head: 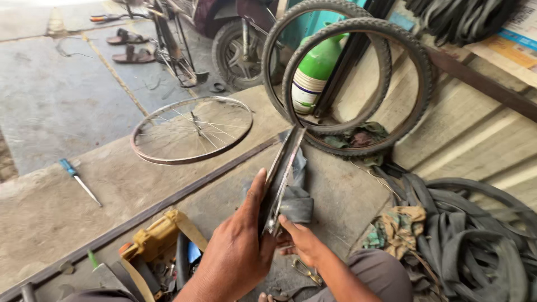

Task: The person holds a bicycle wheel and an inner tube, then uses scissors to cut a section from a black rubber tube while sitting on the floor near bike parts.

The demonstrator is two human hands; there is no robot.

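You are steadying a narrow, worn metal bicycle rim (284, 168), seen edge-on and standing nearly upright on the concrete floor (50, 207), with a limp black rubber inner tube (296, 201) hanging against its far side. Your left hand (238, 251) is lying flat along the rim's near face, fingers (256, 193) pressed together and pointing up its edge, not curled around it. Your right hand (302, 240) is working low on the rim, its fingers (286, 222) pinching at the tube's fold just beyond the left fingertips; how tight that pinch is I cannot tell. Judging from this, keep the left palm bracing so the rim is not tipping, and keep the rubber clear of the rim's edge while you are pulling. The spoked silver wheel (192, 130) is lying well beyond your fingers, and the yellow tool (154, 237) is sitting just to the left of your left wrist.
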